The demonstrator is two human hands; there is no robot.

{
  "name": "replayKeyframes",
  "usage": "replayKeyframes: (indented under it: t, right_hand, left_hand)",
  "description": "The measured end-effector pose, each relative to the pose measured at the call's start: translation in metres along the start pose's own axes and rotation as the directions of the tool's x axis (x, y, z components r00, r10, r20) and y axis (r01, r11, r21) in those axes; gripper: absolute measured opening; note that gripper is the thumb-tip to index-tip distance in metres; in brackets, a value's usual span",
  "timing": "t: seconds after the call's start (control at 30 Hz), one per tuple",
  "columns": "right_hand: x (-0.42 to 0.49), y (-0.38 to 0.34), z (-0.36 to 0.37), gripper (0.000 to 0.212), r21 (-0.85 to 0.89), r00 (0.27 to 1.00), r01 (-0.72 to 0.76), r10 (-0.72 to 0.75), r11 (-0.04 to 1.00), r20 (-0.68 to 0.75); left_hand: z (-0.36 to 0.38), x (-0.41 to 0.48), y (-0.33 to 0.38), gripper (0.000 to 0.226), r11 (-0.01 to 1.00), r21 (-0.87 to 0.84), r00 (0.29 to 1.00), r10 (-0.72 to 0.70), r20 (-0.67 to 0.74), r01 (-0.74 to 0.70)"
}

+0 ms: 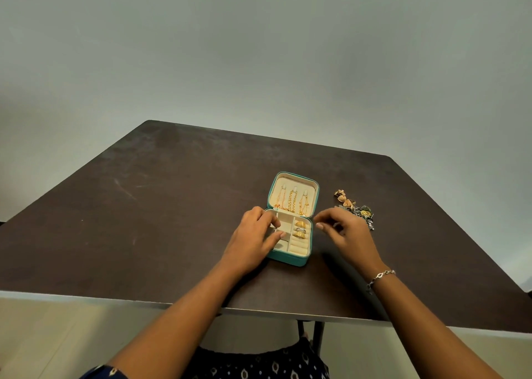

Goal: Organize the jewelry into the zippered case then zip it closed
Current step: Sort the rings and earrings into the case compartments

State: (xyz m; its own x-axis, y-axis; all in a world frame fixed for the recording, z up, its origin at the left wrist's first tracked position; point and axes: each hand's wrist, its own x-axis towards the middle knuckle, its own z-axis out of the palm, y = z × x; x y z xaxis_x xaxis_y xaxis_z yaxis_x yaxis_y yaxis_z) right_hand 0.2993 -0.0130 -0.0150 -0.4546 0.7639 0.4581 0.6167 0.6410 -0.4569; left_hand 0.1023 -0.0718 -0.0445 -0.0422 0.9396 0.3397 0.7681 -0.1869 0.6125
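Teal zippered case [288,259] lies open right of centre on the dark table [172,205], with gold chains [293,201] hung in its raised lid and rings [300,229] in its right-hand rolls. The left hand [253,234] rests on its left compartments, fingers bent; I cannot tell if it holds anything. The right hand [345,231] hovers just right of the case, loosely curled and empty. Loose earrings [355,208] lie heaped further right.

1. The left hand [253,236] covers the left compartments of the open case [290,259] — their contents are hidden.
2. The right hand [345,231] hides part of the loose jewelry pile [352,205]; its pieces are too small to tell apart.
3. Whether the right fingertips [319,226] pinch anything cannot be told.
4. Both forearms run off the bottom edge — elbows unseen.
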Motion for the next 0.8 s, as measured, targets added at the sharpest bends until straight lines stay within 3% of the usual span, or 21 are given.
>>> replayKeyframes:
  t: [0.13,0.23,0.37,0.63,0.8]
  right_hand:
    - [0.004,0.028,-0.012,0.01,0.081,0.98,-0.14,0.15,0.987,-0.129]
    - [0.025,0.058,-0.028,0.011,0.131,0.912,-0.322,0.344,0.938,-0.224]
    - [0.057,0.097,-0.043,0.007,0.059,0.837,-0.509,0.51,0.859,-0.197]
    - [0.092,0.113,-0.038,0.03,-0.288,0.878,-0.418,0.465,0.862,0.117]
    - [0.096,0.121,-0.031,0.024,-0.352,0.864,-0.403,0.478,0.845,0.158]
  left_hand:
    - [0.001,0.0,-0.001,0.022,1.0,-0.002,1.0,0.01,-0.001,-0.01]
    - [0.001,0.0,-0.001,0.022,1.0,0.002,1.0,0.019,-0.009,-0.019]
    - [0.002,0.001,-0.002,0.02,1.0,0.006,1.0,0.023,-0.011,-0.023]
    - [0.005,0.002,-0.005,0.019,0.999,0.011,0.999,0.03,-0.013,-0.03]
    - [0.005,0.002,-0.006,0.019,0.999,0.008,0.999,0.043,-0.024,-0.043]
